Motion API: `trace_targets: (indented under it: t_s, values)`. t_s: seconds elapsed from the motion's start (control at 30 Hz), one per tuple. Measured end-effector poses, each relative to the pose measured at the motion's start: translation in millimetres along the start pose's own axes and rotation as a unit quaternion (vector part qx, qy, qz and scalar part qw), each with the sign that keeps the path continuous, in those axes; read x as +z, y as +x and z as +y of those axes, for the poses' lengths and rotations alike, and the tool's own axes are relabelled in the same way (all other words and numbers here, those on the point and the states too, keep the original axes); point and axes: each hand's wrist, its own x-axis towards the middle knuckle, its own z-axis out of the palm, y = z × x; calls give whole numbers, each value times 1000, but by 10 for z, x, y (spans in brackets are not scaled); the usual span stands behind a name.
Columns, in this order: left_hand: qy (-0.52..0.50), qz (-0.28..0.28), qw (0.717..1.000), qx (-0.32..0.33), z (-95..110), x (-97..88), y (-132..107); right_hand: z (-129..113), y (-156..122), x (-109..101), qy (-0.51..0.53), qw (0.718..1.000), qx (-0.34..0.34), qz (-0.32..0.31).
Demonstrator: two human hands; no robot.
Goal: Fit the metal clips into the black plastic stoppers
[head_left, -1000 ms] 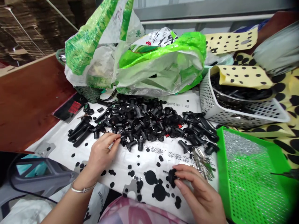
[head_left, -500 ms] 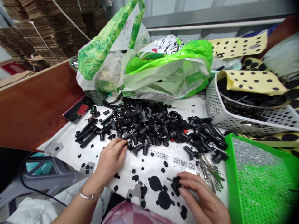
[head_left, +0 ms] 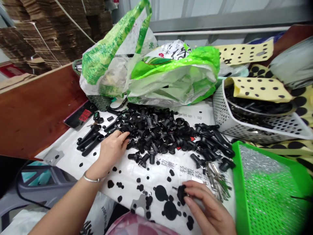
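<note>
My left hand (head_left: 112,148) reaches into the left front of a heap of black plastic parts (head_left: 158,130). Its thumb and fingers are drawn together against the heap, and whatever lies between them is hidden. Close to the front edge, my right hand (head_left: 209,207) pinches a black round plastic part (head_left: 181,195) with a thin metal pin sticking out to the left. Flat metal pieces (head_left: 216,179) lie in a small bunch just beyond the right hand. Several loose flanged black parts (head_left: 144,159) rest on the white printed sheet (head_left: 137,169) in front of the heap.
At the right stand a green tray (head_left: 241,202) and a white perforated basket (head_left: 221,111) containing dark parts. Green-and-white plastic bags (head_left: 171,85) cover the back. A brown board (head_left: 44,107) borders the left side, near long black handles (head_left: 90,143).
My left hand has moved up and left, from the loose parts at the front into the heap. My right hand still pinches the same black part in nearly the same place.
</note>
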Motion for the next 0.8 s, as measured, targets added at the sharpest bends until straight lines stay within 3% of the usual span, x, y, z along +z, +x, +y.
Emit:
trace_targets:
  t_s: [0.13, 0.27, 0.47, 0.6, 0.8]
  values:
    - [40, -24, 999, 22, 17, 33, 128, 12, -18, -3, -2, 1000, 3, 0]
    - [47, -18, 999, 13, -9, -8, 97, -7, -17, -4, 0, 1000, 5, -1]
    - [-79, 70, 994, 18, 17, -82, -134, -46, 15, 10, 9, 1000, -5, -3]
    - [-165, 108, 977, 85, 264, -95, -273, -96, 35, 7, 19, 1000, -4, -7]
    - [-273, 51, 940, 196, 762, -139, -358, -309, 87, -116, 41, 998, -36, 36]
